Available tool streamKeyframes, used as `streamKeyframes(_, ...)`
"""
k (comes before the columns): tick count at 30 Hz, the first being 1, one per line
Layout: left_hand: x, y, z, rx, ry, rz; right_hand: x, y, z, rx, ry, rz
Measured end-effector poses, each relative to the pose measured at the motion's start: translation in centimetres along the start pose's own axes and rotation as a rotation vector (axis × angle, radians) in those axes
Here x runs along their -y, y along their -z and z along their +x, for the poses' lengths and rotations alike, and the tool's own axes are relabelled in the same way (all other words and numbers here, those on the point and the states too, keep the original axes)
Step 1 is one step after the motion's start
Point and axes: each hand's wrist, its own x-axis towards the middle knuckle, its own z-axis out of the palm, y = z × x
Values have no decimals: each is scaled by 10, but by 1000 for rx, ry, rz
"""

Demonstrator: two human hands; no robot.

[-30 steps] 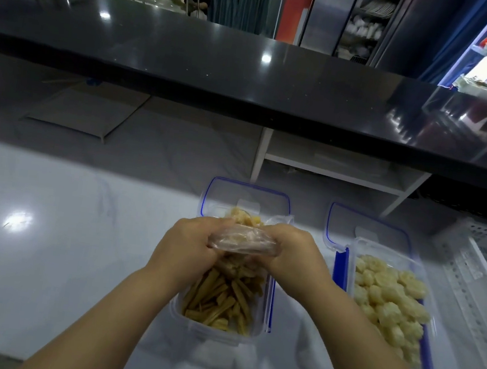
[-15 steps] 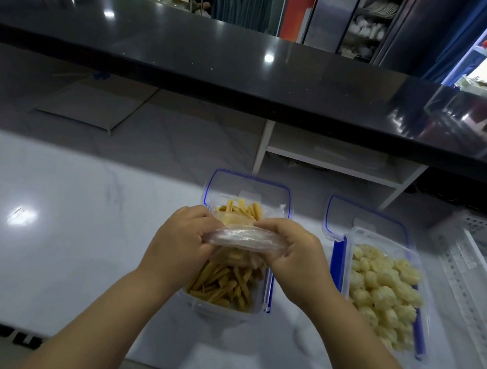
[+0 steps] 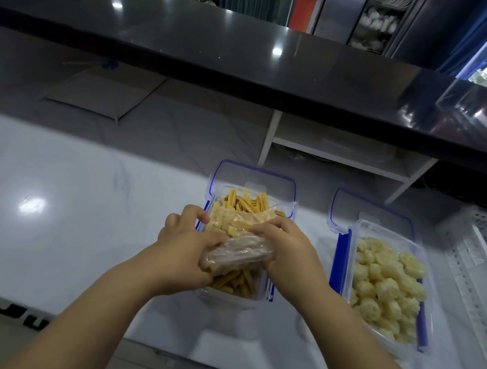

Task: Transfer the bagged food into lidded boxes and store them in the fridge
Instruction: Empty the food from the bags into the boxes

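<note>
- Marble-white tabletop [image 3: 77, 225] carries everything; the landmark is the clear stick box [image 3: 222, 298], which stands near its front edge.
- White slatted crate [image 3: 485, 275] lies far to the right of the stick box.
- Second clear box [image 3: 389, 233], right of the stick box and apart from it, is full of pale round pieces and uncovered.
- Stick box itself is heaped with yellow sticks [image 3: 246, 204]; its blue-rimmed lid [image 3: 254, 175] shows just behind it, not yet on.
- Left hand [image 3: 185, 247] and right hand [image 3: 289, 251], both directly over the stick box, each clutch the plastic bag [image 3: 236, 254], which is bunched between them and dips into the box.
- Step in hand, as I judge it: emptying the last of the bag into the stick box. Whether any food remains inside the bag cannot be told.
- Next move likely calls for lifting the bag clear without dragging sticks over the rim and setting it aside. Both lids then need snapping on before the fridge.
</note>
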Motion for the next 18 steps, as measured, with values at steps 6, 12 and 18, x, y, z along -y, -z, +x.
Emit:
streamKeyframes(6, -2, -1, 8, -157, -74, -87, -3, 0, 12, -40, -8, 107)
streamKeyframes(12, 2, -1, 12, -390, -53, -212, -1, 4, 9, -63, -27, 217)
streamKeyframes(18, -9, 13, 2, -446, -95, -224, -2, 23, 8, -43, -87, 251)
